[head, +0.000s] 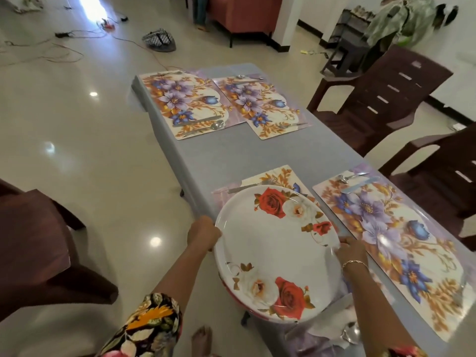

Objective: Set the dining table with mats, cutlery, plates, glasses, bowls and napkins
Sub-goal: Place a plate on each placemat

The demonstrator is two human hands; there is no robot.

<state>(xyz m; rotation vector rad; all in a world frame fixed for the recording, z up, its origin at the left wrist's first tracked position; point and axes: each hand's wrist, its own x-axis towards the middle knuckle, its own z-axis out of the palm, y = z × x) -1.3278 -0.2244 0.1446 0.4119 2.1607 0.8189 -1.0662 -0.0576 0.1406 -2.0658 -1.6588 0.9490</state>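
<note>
My left hand (pixel 203 234) and right hand (pixel 351 249) each curl their fingers round opposite rims of the stack of plates (pixel 275 253), held over the near mat (pixel 279 173) by the edge of the table (pixel 257 153). Risk: with only the rims gripped, a tilt could let the top plate slide off. A low far rim could also knock the fork (pixel 269 180) off the mat.

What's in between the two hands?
A big plate with roses, seen in the head view. The left hand and right hand each hold its rim.
</note>
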